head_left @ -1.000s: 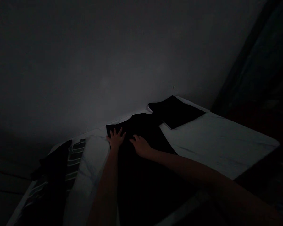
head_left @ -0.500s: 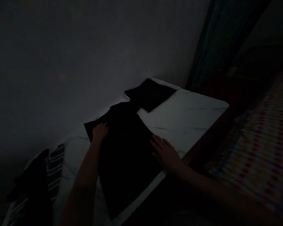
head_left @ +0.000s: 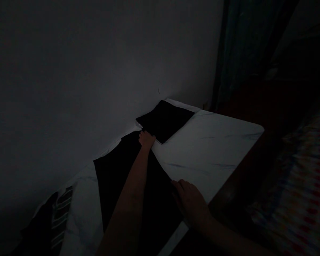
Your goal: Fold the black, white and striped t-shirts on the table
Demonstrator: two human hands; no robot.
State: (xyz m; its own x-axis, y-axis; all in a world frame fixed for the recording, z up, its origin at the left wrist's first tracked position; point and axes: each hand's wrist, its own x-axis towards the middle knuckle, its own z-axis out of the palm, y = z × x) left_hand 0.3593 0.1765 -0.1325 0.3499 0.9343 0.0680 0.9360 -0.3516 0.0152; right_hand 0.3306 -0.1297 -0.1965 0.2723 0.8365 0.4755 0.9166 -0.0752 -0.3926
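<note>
On white sheet (head_left: 210, 156) — two hands (head_left: 146, 139) (head_left: 190, 202), one black garment (head_left: 114, 177)

left hand (head_left: 146, 139) on black garment (head_left: 114, 177) | right hand (head_left: 189, 201) at its edge | white bedsheet (head_left: 210, 153)

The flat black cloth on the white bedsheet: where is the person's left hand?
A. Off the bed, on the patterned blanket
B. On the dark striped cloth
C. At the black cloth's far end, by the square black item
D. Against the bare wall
C. The left hand is at the far end of the flat black cloth, beside the square black item.
</note>
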